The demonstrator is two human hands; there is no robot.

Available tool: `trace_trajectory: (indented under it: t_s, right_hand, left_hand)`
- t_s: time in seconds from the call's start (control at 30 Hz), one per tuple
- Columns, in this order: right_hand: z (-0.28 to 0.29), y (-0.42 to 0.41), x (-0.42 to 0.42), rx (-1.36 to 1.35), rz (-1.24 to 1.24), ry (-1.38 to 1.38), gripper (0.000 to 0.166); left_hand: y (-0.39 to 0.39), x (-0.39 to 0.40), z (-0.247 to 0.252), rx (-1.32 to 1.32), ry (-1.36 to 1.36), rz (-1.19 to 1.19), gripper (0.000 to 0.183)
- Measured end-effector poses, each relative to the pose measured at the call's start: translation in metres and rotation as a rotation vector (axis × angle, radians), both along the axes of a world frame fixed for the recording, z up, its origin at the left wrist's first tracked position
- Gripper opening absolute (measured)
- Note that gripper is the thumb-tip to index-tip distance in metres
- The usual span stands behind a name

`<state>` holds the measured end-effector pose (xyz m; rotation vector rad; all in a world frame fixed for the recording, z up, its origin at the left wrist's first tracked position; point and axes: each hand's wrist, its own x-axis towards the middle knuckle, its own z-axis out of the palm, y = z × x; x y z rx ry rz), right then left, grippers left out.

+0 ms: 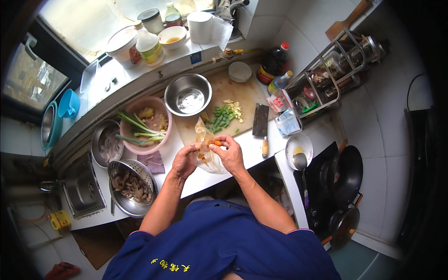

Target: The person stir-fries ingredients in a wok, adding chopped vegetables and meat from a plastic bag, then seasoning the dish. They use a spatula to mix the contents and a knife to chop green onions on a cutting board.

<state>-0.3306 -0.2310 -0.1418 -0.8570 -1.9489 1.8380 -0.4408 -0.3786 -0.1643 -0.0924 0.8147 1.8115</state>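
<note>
Above the front edge of the white counter, my left hand grips one side of a clear plastic bag. Reddish-brown bits cling to the inside of the bag. With my right hand I pinch a small orange piece at the bag's right side; what it is, I cannot tell. Just beyond lies a cutting board with chopped green scallion and pale chopped garlic. An empty steel bowl stands at the board's left. A cleaver lies to the right of my hands.
On the left are a pink basin of scallions and ginger, a colander of shrimp, a steel bowl and a sink. Rightward stand a spice rack, a small bowl with a ladle and a wok on the stove.
</note>
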Motion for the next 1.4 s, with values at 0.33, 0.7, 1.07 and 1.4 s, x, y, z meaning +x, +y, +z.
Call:
trace_trajectory:
  t_s: [0.33,0.7,1.07,1.4]
  right_hand:
    - [0.013,-0.017,-0.008,1.007,0.289,0.017,0.04]
    - [0.006,-0.016,0.013,-0.083,0.475,0.068,0.039]
    - [0.069,-0.106,0.008,-0.339,0.717,-0.04,0.02]
    - [0.11,-0.415,0.075,0.284,1.351,0.401,0.016]
  left_hand:
    - [-0.016,0.004,0.009,-0.037,0.046,0.164,0.032]
    - [-0.051,0.066,0.034,0.066,-0.117,0.438,0.041]
    - [-0.173,0.136,0.088,-0.265,0.204,0.807,0.021]
    - [-0.408,0.27,0.124,-0.092,0.275,1.315,0.037]
